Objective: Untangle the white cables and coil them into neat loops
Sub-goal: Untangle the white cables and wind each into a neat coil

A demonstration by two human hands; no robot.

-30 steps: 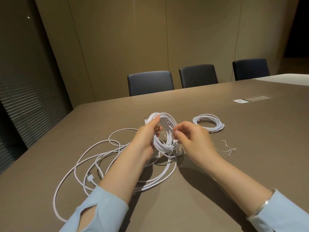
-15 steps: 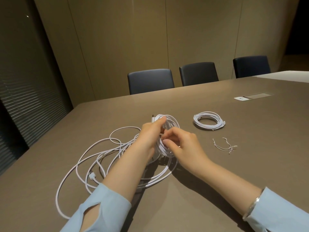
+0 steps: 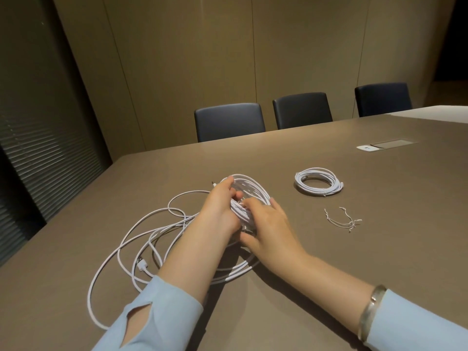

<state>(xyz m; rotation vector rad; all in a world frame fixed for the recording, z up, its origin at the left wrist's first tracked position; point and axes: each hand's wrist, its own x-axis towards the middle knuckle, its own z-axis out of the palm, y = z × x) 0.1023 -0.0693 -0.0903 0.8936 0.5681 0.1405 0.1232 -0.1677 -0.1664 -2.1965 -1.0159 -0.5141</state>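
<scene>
- Two hands meet at frame centre: left hand [image 3: 222, 201] grips the half-wound coil [image 3: 249, 196], holding its loops together.
- Right hand [image 3: 268, 226] pinches the coil's near strands, apparently to bind them.
- Loose cable [image 3: 131, 239] trails lower left, uncoiled.
- Finished coil [image 3: 317, 184] lies right of centre; twist ties [image 3: 343, 220] wait below it.

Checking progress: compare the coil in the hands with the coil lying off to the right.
The held coil is larger, lifted, gripped by the left hand and right hand, and trails loose cable. The finished coil is smaller, flat on the table, untouched. Both are white loops.
</scene>
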